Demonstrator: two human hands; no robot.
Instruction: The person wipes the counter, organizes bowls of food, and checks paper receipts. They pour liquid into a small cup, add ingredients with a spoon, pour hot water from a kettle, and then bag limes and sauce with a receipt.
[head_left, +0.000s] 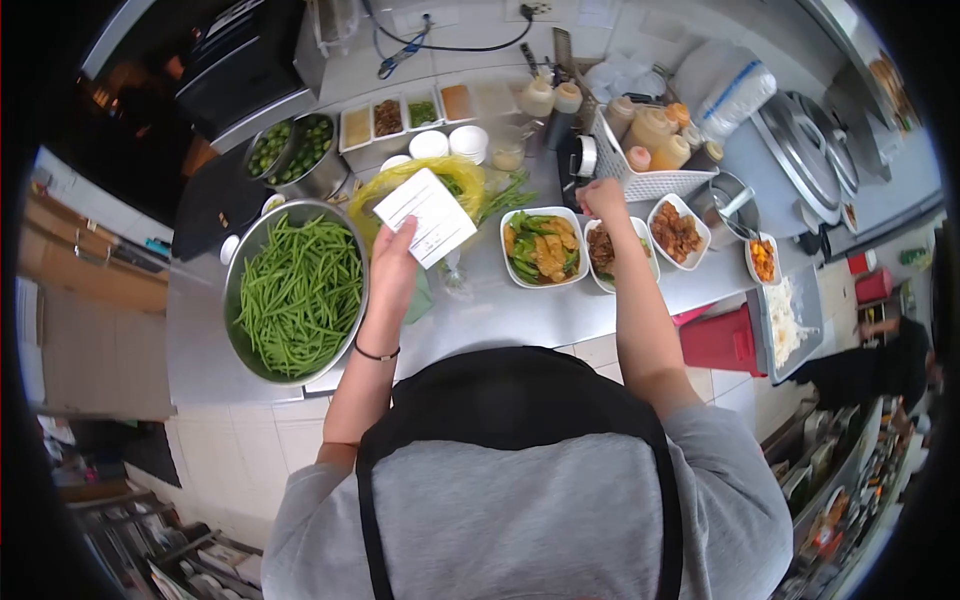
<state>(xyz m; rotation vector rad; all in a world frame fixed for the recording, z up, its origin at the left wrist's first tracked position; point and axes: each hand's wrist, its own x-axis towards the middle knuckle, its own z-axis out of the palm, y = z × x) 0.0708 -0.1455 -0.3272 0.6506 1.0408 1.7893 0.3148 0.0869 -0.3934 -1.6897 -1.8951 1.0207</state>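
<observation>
My left hand (396, 262) grips a white printed slip (428, 212), thumb on its face, above a yellow plastic bag (372, 190) with greens in it. My right hand (603, 199) is closed near a black holder (573, 185) with a white roll (587, 157); whatever its fingers hold, if anything, is hidden. Beneath my right forearm sits a white bowl of browned meat and greens (601, 250), partly covered. To its left stands a square bowl of green vegetables and golden-brown pieces (543, 248). A bowl of browned chunks (678, 236) is on the right.
A large metal bowl of green beans (300, 290) stands left. Behind are topping containers (388, 118), limes (318, 140) and a white basket (665, 185) of squeeze bottles. A small orange-filled bowl (763, 258) sits right, near a grey tub (795, 320). Another person (880, 360) is at far right.
</observation>
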